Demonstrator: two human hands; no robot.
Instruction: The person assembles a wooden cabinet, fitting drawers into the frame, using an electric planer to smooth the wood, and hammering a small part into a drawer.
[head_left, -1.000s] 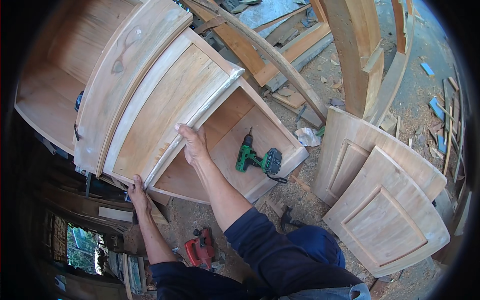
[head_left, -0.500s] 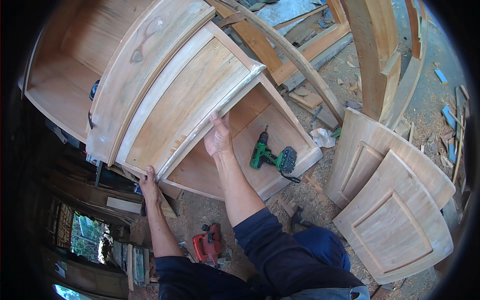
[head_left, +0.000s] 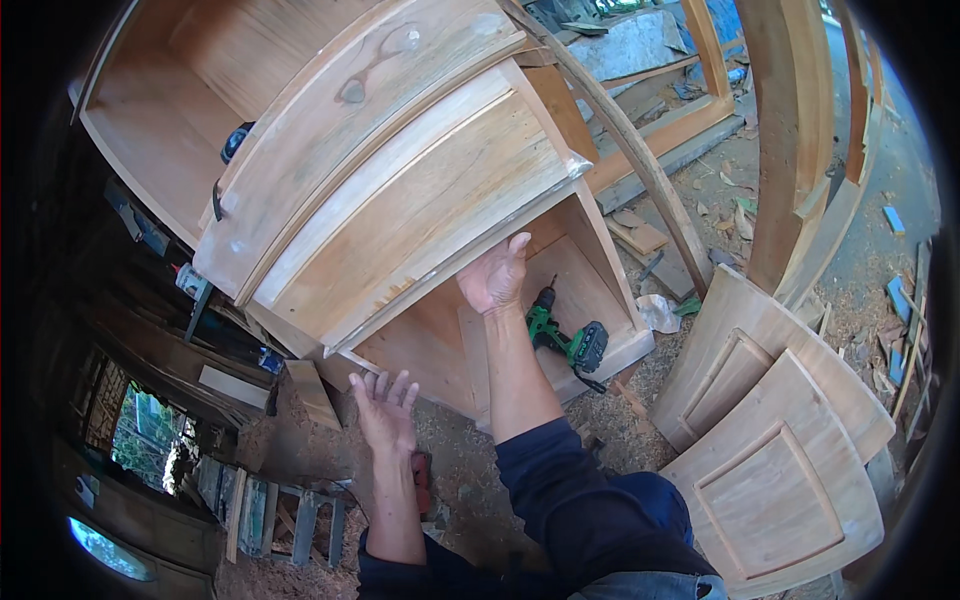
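Note:
My right hand [head_left: 492,277] is palm up at the lower edge of the curved wooden front panel [head_left: 430,205] on the pale cabinet, its thumb stretched upward and apart; its fingertips are partly hidden by the edge, and I cannot tell whether it presses there. My left hand [head_left: 388,418] is off the panel, below the cabinet's front left corner, fingers spread with nothing in them. A green and black cordless drill [head_left: 585,348] lies inside the lower compartment [head_left: 630,310], to the right of my right forearm. Another curved panel [head_left: 350,140] sits above the first.
Two curved panelled boards [head_left: 770,495] lean at lower right. Curved timber frames [head_left: 785,130] and a long rail [head_left: 650,175] stand at upper right. A red power tool [head_left: 422,480] is on the littered floor, partly behind my left forearm, near stacked wood offcuts [head_left: 265,520].
My left hand has let go of the panel's lower corner and dropped away, fingers spreading. My right hand has shifted rightward along the edge, thumb lifted off the panel's face. The view has shifted too.

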